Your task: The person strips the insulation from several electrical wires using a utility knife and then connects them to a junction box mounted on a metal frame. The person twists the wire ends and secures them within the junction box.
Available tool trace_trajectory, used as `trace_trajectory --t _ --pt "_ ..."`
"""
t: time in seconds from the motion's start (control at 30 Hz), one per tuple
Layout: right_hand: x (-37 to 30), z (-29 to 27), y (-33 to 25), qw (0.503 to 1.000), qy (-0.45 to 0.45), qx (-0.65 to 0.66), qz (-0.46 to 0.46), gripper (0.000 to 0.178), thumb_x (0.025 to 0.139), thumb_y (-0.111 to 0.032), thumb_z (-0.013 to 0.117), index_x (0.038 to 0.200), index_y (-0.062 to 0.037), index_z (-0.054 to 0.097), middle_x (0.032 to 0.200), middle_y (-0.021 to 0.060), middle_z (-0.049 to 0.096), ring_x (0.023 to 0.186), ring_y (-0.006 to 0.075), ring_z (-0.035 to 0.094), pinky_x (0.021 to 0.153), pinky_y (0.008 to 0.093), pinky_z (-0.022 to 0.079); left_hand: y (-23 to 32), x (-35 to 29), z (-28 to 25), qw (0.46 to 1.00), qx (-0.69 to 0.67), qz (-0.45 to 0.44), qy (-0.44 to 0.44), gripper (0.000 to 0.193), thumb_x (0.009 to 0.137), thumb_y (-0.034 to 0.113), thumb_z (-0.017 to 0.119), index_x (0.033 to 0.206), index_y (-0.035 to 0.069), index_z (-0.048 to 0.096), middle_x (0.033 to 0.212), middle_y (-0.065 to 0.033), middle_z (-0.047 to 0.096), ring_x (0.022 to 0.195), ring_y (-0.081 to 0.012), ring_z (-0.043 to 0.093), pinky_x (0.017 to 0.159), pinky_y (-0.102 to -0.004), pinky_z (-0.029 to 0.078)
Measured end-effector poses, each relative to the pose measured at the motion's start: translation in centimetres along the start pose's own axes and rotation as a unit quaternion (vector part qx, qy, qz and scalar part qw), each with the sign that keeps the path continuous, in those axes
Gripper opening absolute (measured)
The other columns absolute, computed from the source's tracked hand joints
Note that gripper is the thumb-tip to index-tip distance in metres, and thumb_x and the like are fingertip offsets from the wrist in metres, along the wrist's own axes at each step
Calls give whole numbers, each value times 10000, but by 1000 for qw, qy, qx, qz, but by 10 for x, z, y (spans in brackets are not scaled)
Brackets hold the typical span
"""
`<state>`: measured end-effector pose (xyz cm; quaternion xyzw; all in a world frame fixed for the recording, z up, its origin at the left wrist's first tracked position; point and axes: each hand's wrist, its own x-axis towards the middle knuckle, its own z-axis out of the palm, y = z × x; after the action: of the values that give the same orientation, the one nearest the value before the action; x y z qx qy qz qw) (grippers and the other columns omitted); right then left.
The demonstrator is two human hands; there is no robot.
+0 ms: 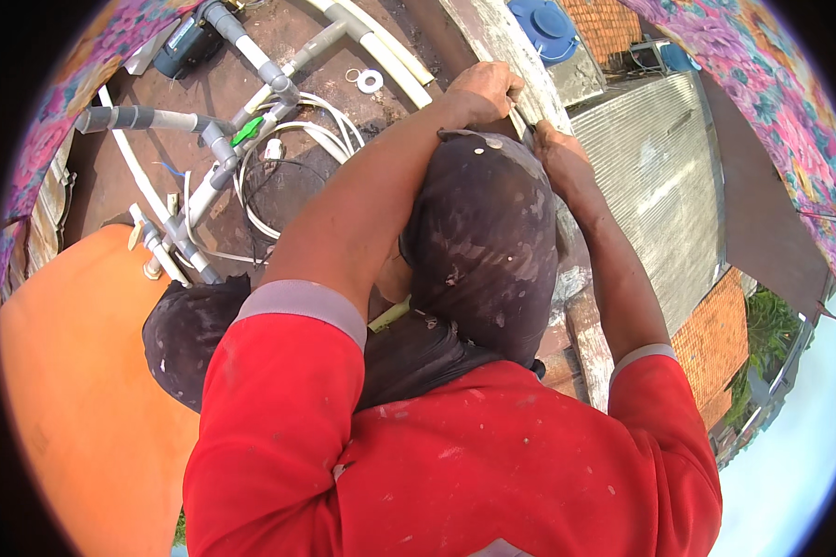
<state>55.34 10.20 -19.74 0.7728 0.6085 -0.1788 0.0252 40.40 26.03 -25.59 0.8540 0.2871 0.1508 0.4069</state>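
The left hand (488,91) is at the weathered plank (497,32), its fingers bent and drawn in against the edge; whether they grip the wood or something small, I cannot tell. The right hand (564,156) is just beside it, below and to its right, fingers bent toward the same edge, with the inside of its grasp hidden. In the narrow space between the two, a thin strip (520,123) shows, too small to make out. The plank, then, runs right under both hands and on past the left one.

The step in hand looks like close two-handed work at one spot on the plank's edge. Any next move there would seem to call for one hand to steady while the other makes small finger movements, since the knee (483,223), just below the left hand, leaves little elbow room.

Left of the left hand, on the roof (330,93), are a white ring (362,85), a loose hose (320,133) and, farther off, pipes (251,56) with a green valve (247,130). Above the right hand is a blue tank (543,32); to its right, a corrugated sheet (655,176). Well apart, toward the lower left, is an orange tank (84,371).
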Motion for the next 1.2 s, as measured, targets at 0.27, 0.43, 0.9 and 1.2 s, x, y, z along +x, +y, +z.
trace_trajectory --t 0.27,0.43,0.9,1.2 --pt "4 5 2 999 26 24 -7 253 1081 -252 476 1117 -35 601 958 309 745 920 515 730 815 606 559 -2 0 2 1000 -1 9 21 35 859 82 748 885 82 723 1058 -158 673 1035 -381 684 906 -478 546" --pt "7 -3 -8 1000 17 18 -10 225 1066 -234 489 1109 -38 591 953 309 744 917 516 730 804 612 556 -2 1 2 1000 10 8 16 45 859 85 748 892 85 717 1052 -158 670 1037 -384 682 912 -477 544" --pt "11 -4 -5 1000 7 -4 -25 219 1049 -214 507 1116 -41 623 898 298 746 874 498 745 784 607 568 0 3 -1 1000 -4 -7 10 33 870 97 735 901 91 726 1059 -169 681 1034 -390 689 913 -484 555" --pt "2 0 -8 999 33 -12 -20 210 1039 -206 509 1093 -40 625 894 288 750 882 488 750 797 609 570 3 0 -2 1000 4 2 -3 32 876 90 721 908 89 720 1066 -169 678 1052 -393 680 917 -485 545"
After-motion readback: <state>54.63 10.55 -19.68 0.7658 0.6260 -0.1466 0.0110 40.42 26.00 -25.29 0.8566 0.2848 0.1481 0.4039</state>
